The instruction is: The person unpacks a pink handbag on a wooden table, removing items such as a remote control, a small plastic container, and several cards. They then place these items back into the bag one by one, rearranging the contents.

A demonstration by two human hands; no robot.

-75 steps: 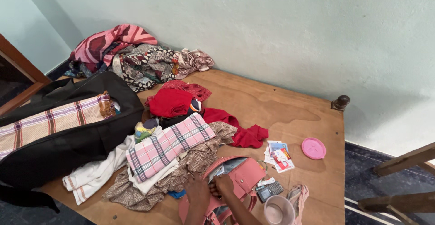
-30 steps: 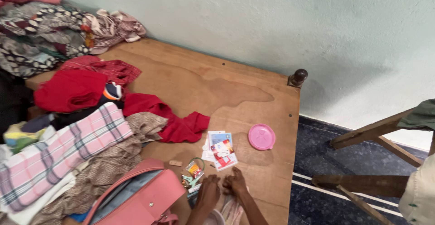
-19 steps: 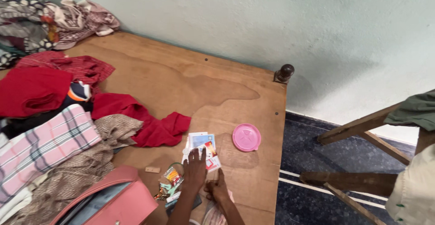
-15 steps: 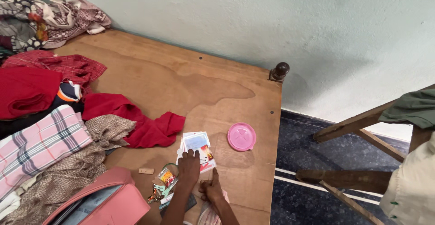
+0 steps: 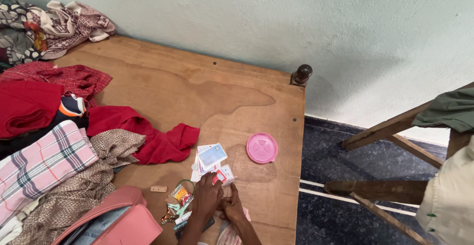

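My left hand [image 5: 207, 197] rests near the front edge of a wooden board [image 5: 197, 92], fingers curled on a red and white card [image 5: 224, 175]. That card lies at the near end of a small pile of cards and papers [image 5: 211, 156], topped by a tilted blue card. My right hand [image 5: 232, 206] is closed in a loose fist right beside the left hand, touching it. A bunch of keys and small packets [image 5: 178, 201] lies just left of my left hand. An open pink handbag [image 5: 116, 223] sits at the bottom left.
A round pink lid [image 5: 261, 148] lies right of the cards. Red cloth [image 5: 160, 144], a pink plaid cloth [image 5: 42, 162] and brown patterned cloth [image 5: 81, 188] crowd the left. A small beige block [image 5: 158, 189] is on the board. A wooden frame [image 5: 390, 129] stands on the dark floor at right.
My left hand has drawn back toward me from flat on the card pile, pulling the red and white card with it. The blue card has tilted. The view has shifted slightly right.
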